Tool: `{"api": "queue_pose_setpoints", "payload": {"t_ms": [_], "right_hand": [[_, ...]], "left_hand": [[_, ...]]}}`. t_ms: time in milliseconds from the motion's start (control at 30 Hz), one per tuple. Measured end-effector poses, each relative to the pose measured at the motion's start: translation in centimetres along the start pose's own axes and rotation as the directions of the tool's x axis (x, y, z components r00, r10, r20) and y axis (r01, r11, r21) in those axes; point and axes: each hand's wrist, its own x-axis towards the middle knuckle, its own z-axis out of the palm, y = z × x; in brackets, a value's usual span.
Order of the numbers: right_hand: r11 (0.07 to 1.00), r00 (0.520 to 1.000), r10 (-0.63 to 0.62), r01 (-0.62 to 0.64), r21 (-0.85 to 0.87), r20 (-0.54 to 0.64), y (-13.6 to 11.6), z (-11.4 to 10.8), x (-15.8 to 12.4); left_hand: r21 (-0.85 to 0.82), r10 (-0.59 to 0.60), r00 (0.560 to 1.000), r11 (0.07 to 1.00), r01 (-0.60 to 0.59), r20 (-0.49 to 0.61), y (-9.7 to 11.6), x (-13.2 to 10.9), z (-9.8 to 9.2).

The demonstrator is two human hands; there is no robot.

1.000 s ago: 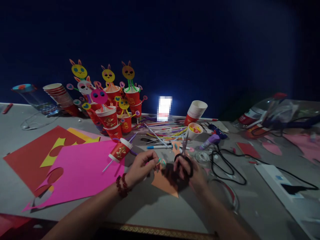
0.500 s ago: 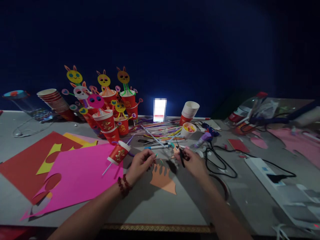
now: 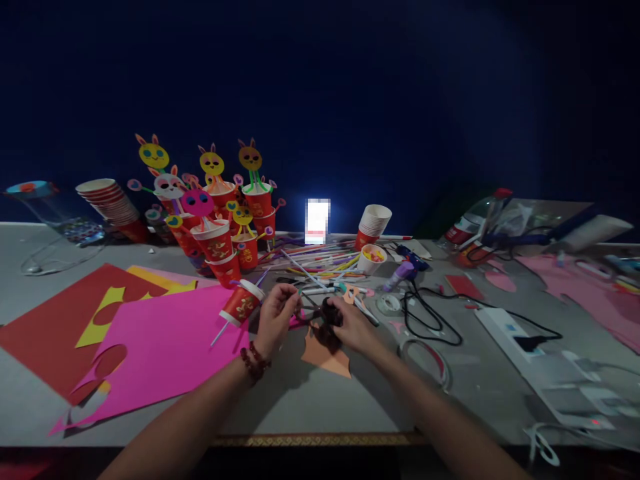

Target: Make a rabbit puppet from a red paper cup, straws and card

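My left hand (image 3: 277,315) is closed in a pinch above the table, with a bead bracelet (image 3: 255,363) at its wrist. What sits between its fingertips is too small to make out. In my right hand (image 3: 354,327) is a pair of dark-handled scissors (image 3: 330,311), their blades pointing left at the left fingertips. Directly below the scissors lies an orange paper scrap (image 3: 327,361) with a cut-out upper edge, partly in shadow. A red paper cup (image 3: 241,303) with a straw through it lies tilted just left of my left hand.
Pink paper (image 3: 185,347) and red paper (image 3: 55,320) cover the left side. Decorated cups (image 3: 213,243) with paper faces stand behind. Loose sticks (image 3: 320,257), a cup of paper bits (image 3: 372,259), a tape roll (image 3: 389,304), black cable (image 3: 435,333) and a power strip (image 3: 520,353) lie beyond and right.
My right hand has brought the scissors left and slightly down to the left fingertips, over the orange scrap. My left hand has shifted slightly left and up. The view has turned slightly.
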Motion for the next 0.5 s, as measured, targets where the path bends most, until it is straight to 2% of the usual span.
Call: {"api": "queue_pose_setpoints", "payload": {"t_ms": [133, 233, 367, 500], "right_hand": [[0.996, 0.999, -0.023, 0.026, -0.086, 0.033, -1.0, -0.4, 0.3], [0.993, 0.999, -0.024, 0.030, -0.113, 0.048, -1.5, -0.5, 0.4], [0.993, 0.998, -0.006, 0.013, -0.116, 0.061, -1.8, -0.4, 0.5], [0.998, 0.998, 0.006, -0.002, -0.062, 0.069, -1.4, -0.5, 0.7]], "left_hand": [[-0.107, 0.031, 0.985, 0.993, -0.049, -0.167, 0.6, 0.5, -0.4], [-0.158, 0.048, 0.973, 0.984, -0.086, -0.227, 1.3, 0.9, -0.7], [-0.162, 0.110, 0.955, 0.974, -0.159, -0.276, 1.9, 1.3, -1.0], [-0.165, 0.100, 0.961, 0.976, -0.145, -0.257, 2.2, 1.4, -1.0]]}}
